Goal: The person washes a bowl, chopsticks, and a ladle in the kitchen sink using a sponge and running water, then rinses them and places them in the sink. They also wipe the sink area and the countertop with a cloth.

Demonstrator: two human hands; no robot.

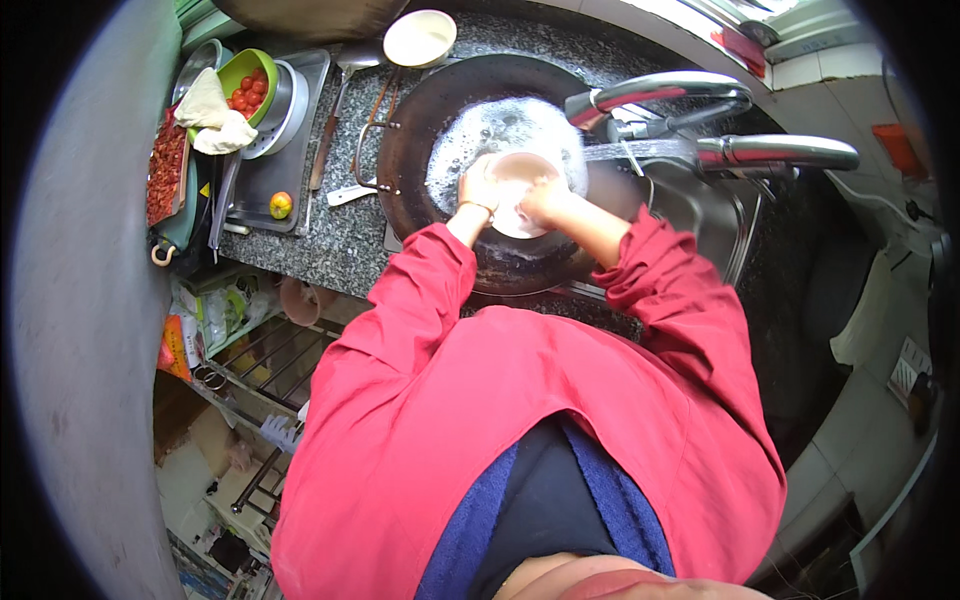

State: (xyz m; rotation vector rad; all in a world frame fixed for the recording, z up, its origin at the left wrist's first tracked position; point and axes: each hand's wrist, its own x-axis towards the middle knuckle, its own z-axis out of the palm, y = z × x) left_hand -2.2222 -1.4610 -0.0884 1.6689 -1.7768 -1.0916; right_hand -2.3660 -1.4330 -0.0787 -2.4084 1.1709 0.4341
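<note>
A pale bowl [513, 184] is tilted over foamy water [499, 120] in a large dark wok [411, 161]. My left hand [478, 187] grips the bowl's left side. At its right side, my right hand [546, 201] reaches over the rim with bent fingers against the inside. Whether those fingers hold a cloth or anything else cannot be made out. From the chrome faucet [780, 152] on the right, water [637, 150] runs leftward in the picture to the wok.
The wok overlaps a steel sink [705, 202]. A second curved chrome pipe [675, 84] stands behind. Beyond the wok sits a cream bowl [420, 37]. Leftward lie a spatula [326, 139], a metal tray [259, 206] with a small fruit [280, 205], and a green bowl of tomatoes [249, 91].
</note>
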